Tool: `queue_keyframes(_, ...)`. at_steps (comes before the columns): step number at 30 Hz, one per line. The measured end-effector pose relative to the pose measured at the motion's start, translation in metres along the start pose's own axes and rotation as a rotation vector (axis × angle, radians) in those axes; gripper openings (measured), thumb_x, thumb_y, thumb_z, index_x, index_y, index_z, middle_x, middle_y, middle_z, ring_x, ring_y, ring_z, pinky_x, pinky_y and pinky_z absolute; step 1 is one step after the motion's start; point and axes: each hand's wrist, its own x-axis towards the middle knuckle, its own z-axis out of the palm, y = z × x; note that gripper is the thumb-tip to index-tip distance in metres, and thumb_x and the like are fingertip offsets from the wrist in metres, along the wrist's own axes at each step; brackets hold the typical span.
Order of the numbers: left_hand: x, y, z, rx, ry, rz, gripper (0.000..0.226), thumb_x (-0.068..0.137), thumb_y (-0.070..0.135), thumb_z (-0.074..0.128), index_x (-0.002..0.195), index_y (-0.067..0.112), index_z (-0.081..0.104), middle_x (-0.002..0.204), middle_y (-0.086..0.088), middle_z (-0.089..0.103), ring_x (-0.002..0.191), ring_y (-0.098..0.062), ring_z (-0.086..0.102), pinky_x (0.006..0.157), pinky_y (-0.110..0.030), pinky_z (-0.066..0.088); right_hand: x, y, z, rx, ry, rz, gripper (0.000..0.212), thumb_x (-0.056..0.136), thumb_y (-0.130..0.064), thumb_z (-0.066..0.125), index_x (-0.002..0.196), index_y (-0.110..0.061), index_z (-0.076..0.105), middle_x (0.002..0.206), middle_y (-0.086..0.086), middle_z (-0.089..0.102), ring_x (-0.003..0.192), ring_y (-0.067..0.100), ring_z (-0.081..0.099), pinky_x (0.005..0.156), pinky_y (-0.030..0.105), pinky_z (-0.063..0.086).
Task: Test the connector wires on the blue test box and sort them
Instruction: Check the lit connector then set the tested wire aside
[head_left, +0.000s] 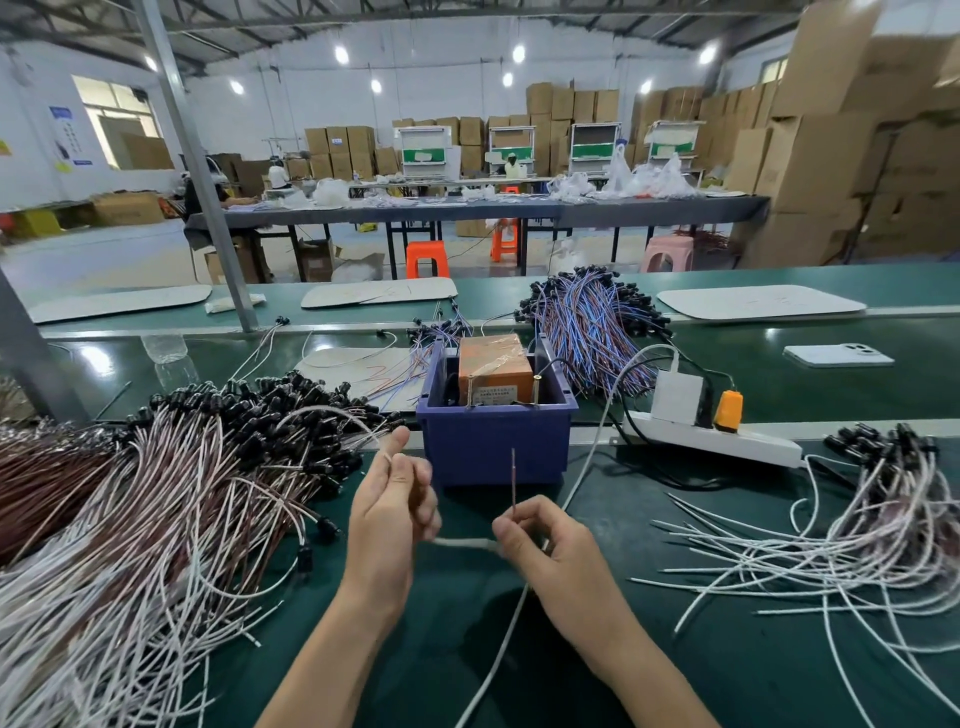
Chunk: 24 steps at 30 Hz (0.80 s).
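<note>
Left hand pinching a white lead at the thumb tip, right hand pinching a red lead upright, both lower centre, bare ends probably being lined up for the terminals; blue test box sitting just beyond, centre frame; untested wires likely heaping lower left, sorted pile fanning lower right; green mat lying underneath; cartons stacking upper right.
</note>
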Motion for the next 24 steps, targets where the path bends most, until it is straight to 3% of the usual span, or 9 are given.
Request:
queue_keyframes(4,0.0,-0.012,-0.007,0.454,0.098,0.16,0.033,0.11,0.037,0.03,0.135,0.031,0.05,0.062,0.01,0.042,0.052,-0.008,0.035,0.047,-0.022,0.034,0.001,-0.007,-0.005,0.107,0.065,0.004,0.02,0.096,-0.05,0.053,0.087,-0.038,0.067,0.071,-0.006,0.065,0.056,0.002,0.045,0.055,0.013,0.038)
queue_keyframes(7,-0.006,-0.016,-0.007,0.651,0.15,0.292,0.031,0.109,0.036,0.029,0.134,0.036,0.047,0.061,0.014,0.047,0.051,-0.004,0.04,0.049,-0.021,0.037,0.0,-0.008,-0.006,0.155,0.101,0.011,0.028,0.099,-0.05,0.046,0.09,-0.041,0.072,0.066,-0.005,0.06,0.049,0.001,0.039,0.051,0.013,0.033)
queue_keyframes(9,-0.009,-0.016,-0.007,0.8,0.173,0.363,0.035,0.108,0.027,0.033,0.138,0.031,0.051,0.083,0.023,0.06,0.069,0.001,0.055,0.065,-0.014,0.044,0.0,-0.007,-0.006,0.152,0.126,0.019,0.029,0.1,-0.048,0.045,0.091,-0.042,0.072,0.063,-0.006,0.057,0.047,0.001,0.036,0.05,0.013,0.032)
queue_keyframes(11,-0.008,-0.017,-0.008,0.867,0.214,0.378,0.039,0.106,0.019,0.038,0.143,0.021,0.052,0.115,0.013,0.066,0.097,0.005,0.057,0.084,-0.004,0.039,0.002,-0.006,-0.007,0.154,0.166,0.032,0.029,0.102,-0.046,0.046,0.091,-0.043,0.073,0.061,-0.006,0.055,0.047,0.001,0.036,0.05,0.012,0.032)
queue_keyframes(13,-0.007,-0.017,-0.009,0.853,0.213,0.353,0.046,0.105,0.015,0.04,0.15,0.021,0.045,0.085,0.006,0.068,0.068,0.002,0.055,0.065,-0.014,0.044,0.002,-0.004,-0.009,0.165,0.208,0.038,0.03,0.103,-0.042,0.047,0.092,-0.04,0.074,0.061,-0.005,0.055,0.046,0.001,0.037,0.049,0.011,0.032)
queue_keyframes(15,-0.008,-0.017,-0.01,0.84,0.202,0.347,0.051,0.103,0.015,0.04,0.152,0.027,0.037,0.053,0.008,0.044,0.045,-0.007,0.039,0.049,-0.03,0.037,0.003,-0.003,-0.009,0.173,0.228,0.037,0.027,0.104,-0.042,0.047,0.1,-0.037,0.073,0.061,-0.005,0.056,0.046,0.0,0.039,0.05,0.011,0.034)
queue_keyframes(17,-0.007,-0.019,-0.012,0.844,0.211,0.371,0.042,0.103,0.024,0.038,0.143,0.035,0.046,0.049,0.009,0.039,0.043,-0.01,0.035,0.047,-0.033,0.035,0.004,-0.002,-0.009,0.164,0.24,0.034,0.024,0.104,-0.041,0.047,0.11,-0.036,0.07,0.06,-0.006,0.057,0.049,-0.001,0.042,0.055,0.01,0.038)
queue_keyframes(20,-0.006,-0.022,-0.013,0.866,0.214,0.396,0.024,0.103,0.029,0.04,0.108,0.032,0.063,0.051,0.012,0.046,0.044,-0.011,0.039,0.046,-0.024,0.031,0.005,-0.001,-0.01,0.143,0.273,0.028,0.019,0.104,-0.036,0.049,0.119,-0.044,0.059,0.058,-0.006,0.057,0.054,0.0,0.045,0.063,0.011,0.043)
queue_keyframes(24,-0.006,-0.027,-0.013,0.883,0.197,0.369,0.027,0.097,0.02,0.043,0.074,0.028,0.054,0.056,0.011,0.05,0.053,-0.012,0.045,0.053,-0.03,0.035,0.005,0.001,-0.011,0.12,0.329,0.016,0.018,0.104,-0.038,0.049,0.119,-0.047,0.054,0.06,-0.005,0.059,0.056,0.006,0.048,0.058,0.017,0.044)
